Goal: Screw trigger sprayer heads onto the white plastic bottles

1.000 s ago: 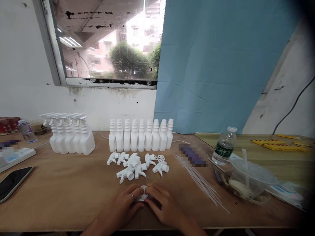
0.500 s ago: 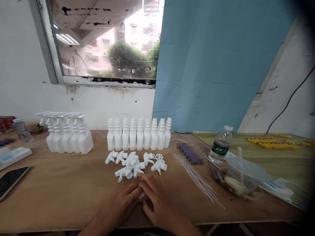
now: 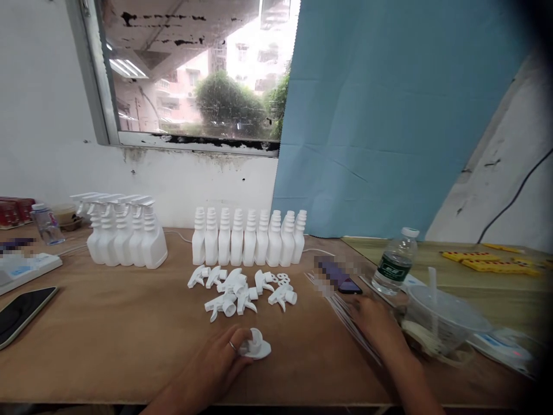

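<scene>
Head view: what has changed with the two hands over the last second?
The right hand let go of the white trigger head and moved right, onto the thin white tubes. The left hand still holds the trigger head on the table. Bottles and loose trigger heads stayed put.

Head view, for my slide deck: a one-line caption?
Left hand holds a white trigger sprayer head while right hand reaches the thin tubes.

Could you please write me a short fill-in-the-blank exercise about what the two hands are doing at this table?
1. The left hand holds a white trigger sprayer head down on the ____.
2. The right hand rests on the thin white ____, away from the left.
3. The capless white bottles stand in a ____ behind the loose sprayer heads.

Missing words: table; tubes; row
</scene>
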`<state>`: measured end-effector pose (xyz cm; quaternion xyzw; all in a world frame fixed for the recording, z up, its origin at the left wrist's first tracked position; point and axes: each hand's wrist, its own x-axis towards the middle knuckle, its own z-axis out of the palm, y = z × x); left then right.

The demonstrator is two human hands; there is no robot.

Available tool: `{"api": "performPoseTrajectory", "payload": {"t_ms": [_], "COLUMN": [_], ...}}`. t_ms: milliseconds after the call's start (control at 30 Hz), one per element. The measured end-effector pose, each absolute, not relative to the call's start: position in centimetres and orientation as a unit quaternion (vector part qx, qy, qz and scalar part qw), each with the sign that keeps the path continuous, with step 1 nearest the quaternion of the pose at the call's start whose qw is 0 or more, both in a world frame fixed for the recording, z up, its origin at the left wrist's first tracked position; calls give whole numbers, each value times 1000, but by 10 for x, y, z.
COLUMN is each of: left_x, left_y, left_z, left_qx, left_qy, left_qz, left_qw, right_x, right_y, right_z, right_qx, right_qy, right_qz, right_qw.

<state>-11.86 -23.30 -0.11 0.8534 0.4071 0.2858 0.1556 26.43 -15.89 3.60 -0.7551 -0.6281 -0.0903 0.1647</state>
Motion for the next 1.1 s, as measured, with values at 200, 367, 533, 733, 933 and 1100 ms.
{"api": "performPoseTrajectory", "payload": {"t_ms": [200,367,533,733,933,1100], "left_x": [-120,-119,-118,-119,-120,-119], "left_y": [-230,-232,-235,-231,-236,-240], "left_z": [-2,7,11,3,13,20], "left_qx": [836,839,839,842,855,856], "left_qy": [413,412,413,410,395,393], "left_qz": [301,294,293,290,279,279], "left_qw": [199,198,201,198,188,186], "right_x": [266,257,192,92,50,38], "right_y": [-161,-163,-183,-208,-202,-202], "right_z": [33,51,78,97,93,91], "right_qx": [-781,-733,-490,-244,-165,-144], "right_qy": [-606,-574,-516,-419,-358,-365], "right_qz": [-47,-24,330,629,718,720], "right_qw": [145,364,620,608,573,572]}}
